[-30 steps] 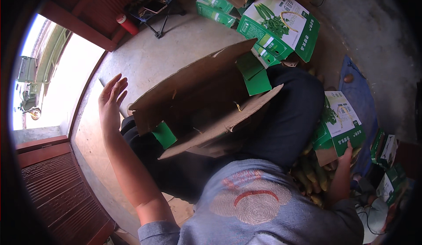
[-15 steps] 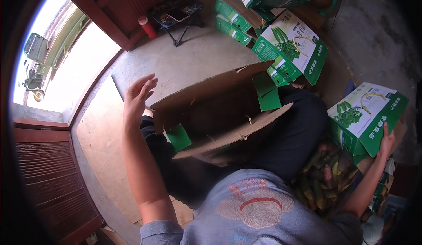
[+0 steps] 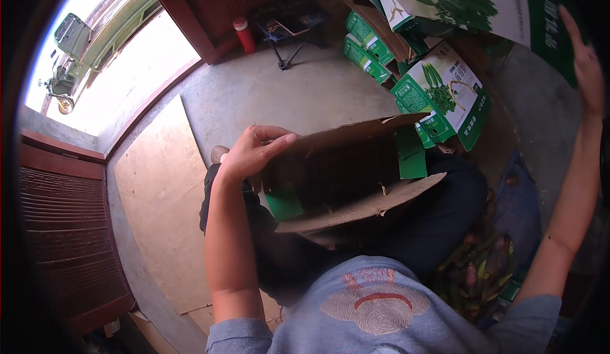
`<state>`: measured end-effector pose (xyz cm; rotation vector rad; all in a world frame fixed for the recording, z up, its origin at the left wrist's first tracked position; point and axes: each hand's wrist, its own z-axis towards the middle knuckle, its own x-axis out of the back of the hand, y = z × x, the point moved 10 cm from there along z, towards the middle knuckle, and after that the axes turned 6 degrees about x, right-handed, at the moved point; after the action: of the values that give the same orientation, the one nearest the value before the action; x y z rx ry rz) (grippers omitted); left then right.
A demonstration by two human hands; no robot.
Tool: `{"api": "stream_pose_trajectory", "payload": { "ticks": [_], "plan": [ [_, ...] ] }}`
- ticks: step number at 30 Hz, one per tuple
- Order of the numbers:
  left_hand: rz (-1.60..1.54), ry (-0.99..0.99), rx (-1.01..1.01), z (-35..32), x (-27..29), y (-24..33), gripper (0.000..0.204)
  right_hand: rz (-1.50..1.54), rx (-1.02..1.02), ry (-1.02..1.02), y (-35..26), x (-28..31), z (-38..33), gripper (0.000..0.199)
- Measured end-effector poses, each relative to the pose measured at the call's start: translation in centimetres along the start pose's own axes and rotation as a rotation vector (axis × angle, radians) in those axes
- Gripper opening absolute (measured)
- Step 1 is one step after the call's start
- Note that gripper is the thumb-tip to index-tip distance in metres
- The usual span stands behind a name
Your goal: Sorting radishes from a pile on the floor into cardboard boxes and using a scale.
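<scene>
An open cardboard box [image 3: 352,211], brown inside with green end flaps, rests across my legs with its opening facing up. My left hand [image 3: 257,151] is closed on the box's upper left edge, thumb along the rim. Up at the far right, my right hand [image 3: 588,78] grips the green side of a printed white-and-green carton [image 3: 473,5] with a yellow rope handle. This carton is raised and partly cut off by the picture's edge. A heap of long green and reddish vegetables [image 3: 476,268] lies beside my right leg.
Another green-and-white carton [image 3: 448,90] stands beyond the open box, near stacked cartons [image 3: 368,43]. A small folding stool [image 3: 286,27] carries a phone, with a red bottle [image 3: 243,35] beside it. A wooden board [image 3: 162,195] lies at left, near a red door [image 3: 70,240].
My right hand has lifted its carton from beside the vegetables to the far upper right. My left hand, formerly raised above the open box, has come down onto its edge.
</scene>
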<state>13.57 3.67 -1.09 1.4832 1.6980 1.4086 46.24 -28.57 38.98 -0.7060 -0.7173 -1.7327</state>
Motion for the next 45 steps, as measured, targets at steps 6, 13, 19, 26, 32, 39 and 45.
{"api": "stream_pose_trajectory", "payload": {
  "ticks": [6, 13, 19, 26, 32, 39, 45],
  "plan": [
    [0.077, 0.033, -0.022, -1.9, 1.2, 0.1, 0.037, 0.355, 0.098, -0.014, -17.3, -21.2, 12.3, 0.022],
    [0.151, 0.015, -0.039, -1.1, 1.8, 1.3, 0.034, 0.179, 0.127, -0.498, -22.0, -45.3, 8.7, 0.024],
    [0.15, 0.001, -0.05, -0.7, 2.0, 1.3, 0.03, 0.165, 0.238, -0.602, -24.0, -51.2, 6.4, 0.022],
    [0.127, 0.015, -0.214, -0.6, 1.9, 2.6, 0.028, 0.206, 0.205, -0.566, -22.8, -52.3, 5.8, 0.03],
    [0.16, 0.006, -0.068, -0.7, 1.7, 1.7, 0.033, 0.318, 0.248, -0.308, -21.6, -43.4, 5.2, 0.036],
    [0.124, -0.004, -0.042, -0.5, 0.6, 0.7, 0.036, 0.202, 0.027, 0.007, -10.9, -19.3, -2.4, 0.036],
    [-0.131, 0.121, -0.093, -0.4, 1.8, -0.8, 0.062, 0.299, -0.818, 0.222, 4.3, -9.9, -30.4, 0.029]
  ]
}}
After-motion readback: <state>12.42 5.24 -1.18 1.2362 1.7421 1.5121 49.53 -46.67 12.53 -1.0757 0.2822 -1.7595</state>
